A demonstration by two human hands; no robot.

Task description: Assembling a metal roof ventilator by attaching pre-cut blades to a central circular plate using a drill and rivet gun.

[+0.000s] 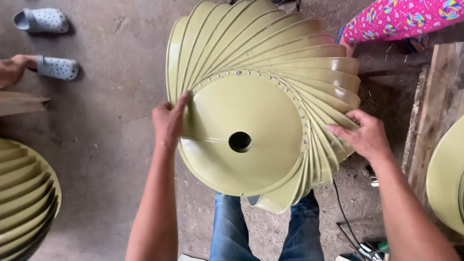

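Note:
I hold a large olive-green metal ventilator turbine (270, 63), made of several curved vanes riveted around a round end plate (251, 106) with a hole (240, 141) at its middle. My left hand (169, 121) grips the plate's left rim, thumb on the plate's face. On the right side, my right hand (365, 135) presses on the vane edges, fingers spread over them. The turbine is tilted with its plate facing me, above my blue-jeaned legs (232, 232).
A second olive turbine (24, 198) sits on the concrete floor at lower left, and part of another (447, 179) at the right by a wooden plank (435, 106). Another person's foot in a grey clog (57, 67) and a loose clog (42, 20) are upper left; a pink-trousered leg (401, 17) is upper right. Cables (345, 217) lie at lower right.

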